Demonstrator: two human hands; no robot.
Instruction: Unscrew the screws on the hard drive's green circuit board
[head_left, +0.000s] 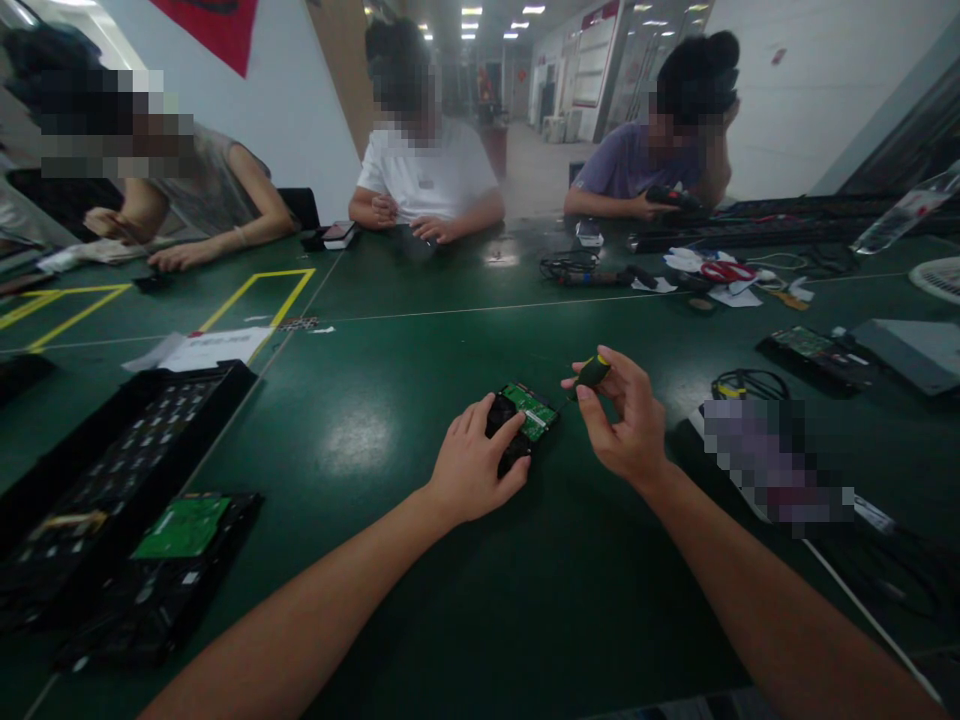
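Fingers of a left hand (476, 460), palm down and loosely spread, rest on a small hard drive (534, 412) lying board side up on a green tabletop (390, 600), the thumb at its near edge. The right hand (626, 420), half curled, pinches the yellow-and-dark handle of a screwdriver (591, 374) between thumb and fingertips, its thin shaft slanting down toward the drive's right side (whether the tip touches is too small to tell).

Well to the left, beside the left forearm, sits a black device (161, 590) carrying a green circuit board (184, 528), next to a long black tray (225, 378) with rows of pale marks inside. White papers (217, 350) lie past the tray's far end, near yellow tape (285, 272) on the tabletop.

To the right are a pixelated object (772, 460), a looped black cable (750, 375), another board-bearing device (814, 350) and, just beside that, a grey metal box (919, 350).

Across the table, three people are seated: one in a grey sleeveless top (217, 170), one in a white T-shirt (431, 170), and one in a purple T-shirt (619, 165) whose hand holds a dark tool (671, 198). A clear bottle (904, 215) leans into view at far right.
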